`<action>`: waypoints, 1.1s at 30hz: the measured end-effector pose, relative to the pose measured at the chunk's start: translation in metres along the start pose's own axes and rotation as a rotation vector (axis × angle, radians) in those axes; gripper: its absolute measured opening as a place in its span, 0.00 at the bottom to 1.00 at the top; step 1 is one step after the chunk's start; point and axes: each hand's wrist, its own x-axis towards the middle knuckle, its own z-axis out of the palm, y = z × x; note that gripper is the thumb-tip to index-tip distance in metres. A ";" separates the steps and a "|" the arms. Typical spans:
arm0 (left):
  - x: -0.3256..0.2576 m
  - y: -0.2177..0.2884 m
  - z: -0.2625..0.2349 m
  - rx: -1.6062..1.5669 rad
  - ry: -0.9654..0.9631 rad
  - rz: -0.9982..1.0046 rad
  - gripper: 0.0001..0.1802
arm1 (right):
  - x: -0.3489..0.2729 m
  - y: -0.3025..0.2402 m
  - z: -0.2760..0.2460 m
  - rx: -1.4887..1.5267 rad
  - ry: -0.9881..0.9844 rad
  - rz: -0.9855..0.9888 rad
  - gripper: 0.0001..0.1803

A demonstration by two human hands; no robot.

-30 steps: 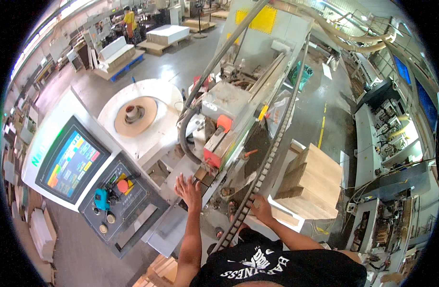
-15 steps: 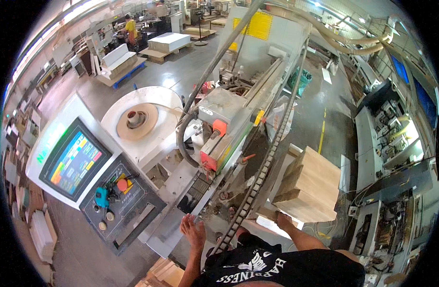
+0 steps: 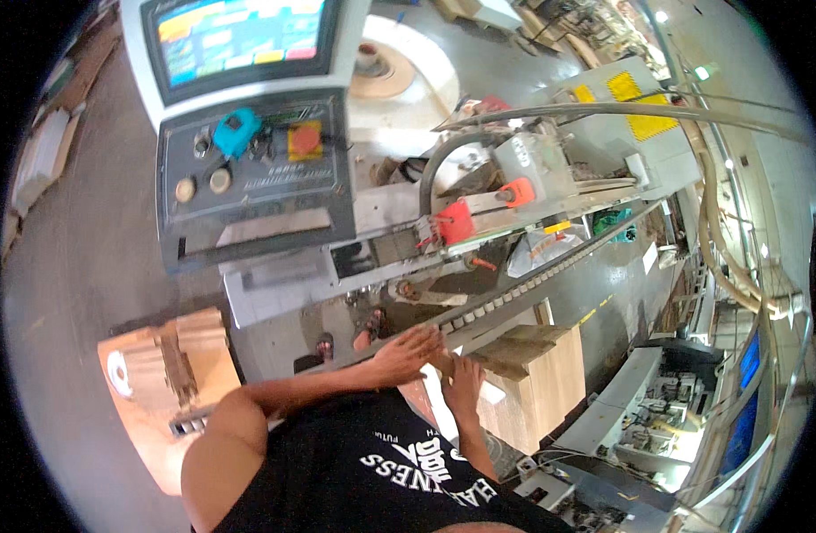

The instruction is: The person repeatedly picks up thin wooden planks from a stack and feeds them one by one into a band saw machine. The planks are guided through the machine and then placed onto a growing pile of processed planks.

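My left hand (image 3: 411, 354) reaches across in front of my body over the long roller rail (image 3: 505, 295), fingers stretched out, close to the end of a brown wooden piece (image 3: 444, 362). Beside it my right hand (image 3: 463, 384) has its fingers bent over that piece's edge; blur hides just how it grips. The piece lies against the near left side of a stack of wooden panels (image 3: 550, 377), light tan on the side and brown along the edge.
A grey machine with a control panel (image 3: 257, 191), lit screen (image 3: 243, 40) and red button (image 3: 306, 139) stands ahead. Left behind me is an orange-brown board (image 3: 128, 355) with wood strips (image 3: 181, 355) and a white tape roll (image 3: 119, 373). Another machine (image 3: 656, 400) stands at right.
My view has turned right and down. My left hand has moved from beside the machine's front across to the wooden piece, near my right hand, which has stayed by the stack.
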 end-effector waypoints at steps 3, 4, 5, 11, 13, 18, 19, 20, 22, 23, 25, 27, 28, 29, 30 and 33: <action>0.001 -0.020 0.025 -0.044 -0.092 -0.136 0.33 | 0.025 -0.017 0.011 0.033 -0.043 -0.081 0.33; 0.001 -0.026 -0.007 -0.074 -0.095 -0.155 0.31 | 0.032 -0.019 0.020 0.001 -0.007 -0.092 0.32; 0.000 -0.039 -0.017 -0.117 -0.182 -0.196 0.29 | 0.043 -0.031 0.017 -0.005 -0.052 -0.073 0.32; -0.078 -0.112 -0.046 -0.081 0.085 -0.631 0.29 | 0.103 -0.092 0.015 0.412 0.205 -0.046 0.31; -0.107 -0.138 -0.049 0.113 0.188 -0.643 0.30 | 0.127 -0.106 0.030 0.690 0.106 0.031 0.30; -0.118 -0.174 -0.061 0.285 0.349 -0.692 0.32 | 0.181 -0.132 0.117 1.739 -0.285 0.238 0.30; -0.117 -0.178 -0.060 0.299 0.377 -0.727 0.33 | 0.190 -0.149 0.121 1.718 -0.312 0.272 0.33; -0.116 -0.182 -0.059 0.309 0.404 -0.759 0.33 | 0.197 -0.168 0.117 1.695 -0.336 0.309 0.36; -0.115 -0.194 -0.055 0.321 0.451 -0.832 0.34 | 0.207 -0.199 0.100 1.706 -0.336 0.368 0.37; -0.118 -0.201 -0.049 0.329 0.470 -0.884 0.34 | 0.212 -0.214 0.091 1.741 -0.327 0.389 0.34; -0.126 -0.206 -0.044 0.321 0.475 -0.965 0.38 | 0.220 -0.223 0.096 1.829 -0.321 0.382 0.33; -0.138 -0.213 -0.046 0.299 0.451 -1.025 0.46 | 0.226 -0.222 0.105 1.939 -0.330 0.315 0.36; -0.150 -0.213 -0.048 0.306 0.434 -1.039 0.48 | 0.225 -0.224 0.105 1.896 -0.327 0.330 0.38; -0.162 -0.213 -0.053 0.315 0.416 -1.053 0.50 | 0.226 -0.223 0.108 1.918 -0.353 0.313 0.39; -0.174 -0.215 -0.057 0.342 0.450 -1.004 0.50 | 0.226 -0.219 0.114 1.941 -0.371 0.301 0.40; -0.181 -0.210 -0.075 0.360 0.456 -0.967 0.51 | 0.224 -0.215 0.128 1.951 -0.332 0.243 0.41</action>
